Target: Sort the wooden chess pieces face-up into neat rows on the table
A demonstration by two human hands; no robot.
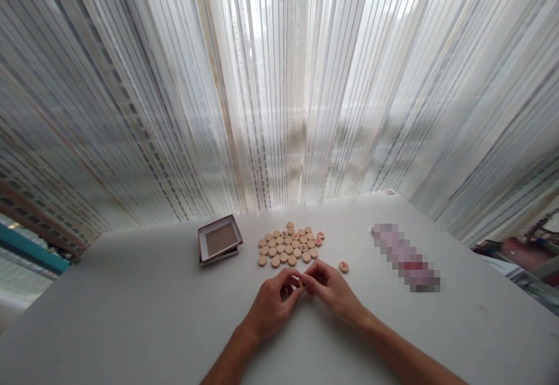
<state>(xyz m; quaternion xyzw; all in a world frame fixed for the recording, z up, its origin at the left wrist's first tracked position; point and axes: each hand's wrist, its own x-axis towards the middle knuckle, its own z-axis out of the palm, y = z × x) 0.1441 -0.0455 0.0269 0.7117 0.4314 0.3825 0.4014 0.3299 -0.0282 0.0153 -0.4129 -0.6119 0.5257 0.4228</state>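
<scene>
Between the fingertips of both hands is a small round wooden xiangqi piece (302, 283), mostly hidden by the fingers. My left hand (273, 303) is closed in a pinch on its left side. My right hand (332, 292) pinches it from the right. Just beyond the hands lies a cluster of round wooden xiangqi pieces (280, 249), most showing blank faces and a few showing red or black characters. One piece with a red character (343, 267) lies apart, to the right of my right hand.
An open shallow box (220, 237) with a brown inside sits left of the pieces, stacked on another box part. A blurred pinkish object (404, 257) lies on the right. The white table (152, 315) ends at a striped sheer curtain (279, 82).
</scene>
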